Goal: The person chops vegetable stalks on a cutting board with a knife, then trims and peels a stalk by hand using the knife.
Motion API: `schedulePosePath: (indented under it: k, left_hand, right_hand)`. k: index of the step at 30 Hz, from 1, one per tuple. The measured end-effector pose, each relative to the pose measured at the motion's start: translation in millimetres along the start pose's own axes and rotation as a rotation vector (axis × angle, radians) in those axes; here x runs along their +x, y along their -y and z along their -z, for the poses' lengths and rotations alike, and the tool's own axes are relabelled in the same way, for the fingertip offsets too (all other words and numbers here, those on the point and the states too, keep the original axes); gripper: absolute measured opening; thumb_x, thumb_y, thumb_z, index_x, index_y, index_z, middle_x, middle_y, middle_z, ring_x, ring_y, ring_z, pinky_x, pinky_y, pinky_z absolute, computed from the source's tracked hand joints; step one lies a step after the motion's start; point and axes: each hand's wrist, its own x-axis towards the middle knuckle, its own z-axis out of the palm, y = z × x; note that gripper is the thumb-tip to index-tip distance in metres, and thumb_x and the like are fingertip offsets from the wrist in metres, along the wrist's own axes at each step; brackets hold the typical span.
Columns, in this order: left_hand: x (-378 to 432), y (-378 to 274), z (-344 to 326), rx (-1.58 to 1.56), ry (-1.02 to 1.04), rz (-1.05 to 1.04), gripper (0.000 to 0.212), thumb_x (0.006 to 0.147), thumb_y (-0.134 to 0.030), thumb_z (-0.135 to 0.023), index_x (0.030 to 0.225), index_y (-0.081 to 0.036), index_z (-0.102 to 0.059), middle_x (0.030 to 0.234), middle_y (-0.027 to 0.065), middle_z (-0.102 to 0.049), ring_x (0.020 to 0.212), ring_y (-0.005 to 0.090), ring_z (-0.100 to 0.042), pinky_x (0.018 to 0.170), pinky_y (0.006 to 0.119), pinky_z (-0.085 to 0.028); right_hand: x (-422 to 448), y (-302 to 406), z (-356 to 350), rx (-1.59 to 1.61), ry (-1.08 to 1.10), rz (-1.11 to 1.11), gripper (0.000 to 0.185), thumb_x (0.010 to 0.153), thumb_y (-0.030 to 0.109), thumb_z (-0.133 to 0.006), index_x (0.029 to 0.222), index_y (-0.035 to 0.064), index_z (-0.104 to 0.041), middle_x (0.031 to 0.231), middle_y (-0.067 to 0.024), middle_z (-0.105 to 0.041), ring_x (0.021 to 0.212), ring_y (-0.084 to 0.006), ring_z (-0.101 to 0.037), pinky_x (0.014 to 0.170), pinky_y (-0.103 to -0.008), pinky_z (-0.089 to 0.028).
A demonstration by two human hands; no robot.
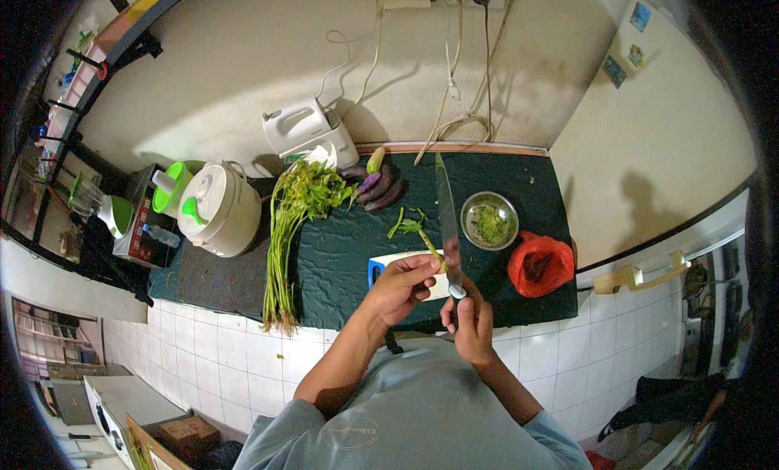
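Observation:
Between the fingertips of my left hand [405,284] is the end of a green leafy stalk [431,245], its leaves pointing away from me. My right hand [471,324] grips a kitchen knife [449,220] by its pale handle, the long blade upright and close beside the stalk. Whether blade and stalk touch, I cannot tell. Partly hidden under both hands lies a white cutting board [398,256] with a blue-edged handle. Right of the blade, a steel bowl [465,221] contains chopped green pieces [490,224]. A red plastic bag [540,266], open at the top, sits beside the bowl.
A long bunch of leafy greens [286,245] lies left on the dark green tablecloth [347,275], roots over the front edge. Several purple eggplants [386,193] rest behind. A white hand mixer [310,129] and a rice cooker [222,211] stand farther left. Cords hang on the wall.

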Motion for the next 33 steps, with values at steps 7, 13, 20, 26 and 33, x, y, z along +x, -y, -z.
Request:
schedulePosePath:
  k: [7, 13, 20, 26, 33]
  left_hand:
    - [-2.2, -3.7, -0.5, 0.035, -0.009, -0.012, 0.019, 0.091, -0.021, -0.069, 0.102, -0.006, -0.067, 0.083, -0.0045, -0.059, 0.065, 0.0043, -0.044, 0.051, 0.019, -0.032]
    - [-5.1, -6.9, -5.4, 0.035, -0.037, -0.025, 0.018, 0.090, -0.019, -0.069, 0.102, -0.006, -0.066, 0.074, -0.0053, -0.054, 0.062, 0.0047, -0.043, 0.051, 0.020, -0.032]
    - [-4.3, -5.8, -5.9, 0.023, -0.010, -0.061, 0.015, 0.089, -0.017, -0.069, 0.099, -0.006, -0.066, 0.072, -0.0057, -0.052, 0.061, 0.0048, -0.043, 0.051, 0.020, -0.032]
    - [-1.6, -2.6, -12.7, 0.059, -0.093, -0.143, 0.020, 0.088, -0.016, -0.071, 0.104, -0.004, -0.067, 0.077, -0.0058, -0.058, 0.060, 0.0037, -0.043, 0.052, 0.020, -0.031]
    - [-3.8, -2.0, -19.4, 0.030, -0.064, -0.197, 0.023, 0.088, -0.014, -0.072, 0.107, -0.003, -0.067, 0.081, -0.0049, -0.062, 0.062, 0.0031, -0.045, 0.054, 0.019, -0.034]
  right_hand:
    - [1.6, 0.5, -2.4, -0.087, -0.020, 0.042, 0.046, 0.103, 0.028, -0.041, 0.143, 0.0074, -0.044, 0.061, 0.0000, -0.051, 0.051, -0.0074, -0.043, 0.047, -0.0242, -0.035]
    - [3.9, 3.9, -7.3, -0.126, -0.058, 0.101, 0.051, 0.103, 0.037, -0.043, 0.138, 0.0007, -0.047, 0.063, 0.0022, -0.048, 0.053, -0.0052, -0.043, 0.048, -0.0211, -0.034]
    - [7.3, 3.3, -7.2, -0.168, -0.076, 0.157, 0.054, 0.102, 0.041, -0.044, 0.136, -0.0007, -0.048, 0.064, 0.0024, -0.048, 0.054, -0.0049, -0.043, 0.049, -0.0219, -0.033]
    - [8.4, 6.3, -6.5, -0.152, -0.089, 0.129, 0.049, 0.103, 0.036, -0.043, 0.134, -0.0009, -0.049, 0.064, 0.0023, -0.047, 0.053, -0.0042, -0.042, 0.048, -0.0210, -0.032]
    - [7.8, 10.4, -5.5, -0.088, -0.061, 0.147, 0.047, 0.103, 0.032, -0.039, 0.138, -0.0003, -0.045, 0.063, 0.0018, -0.047, 0.053, -0.0044, -0.042, 0.047, -0.0203, -0.033]
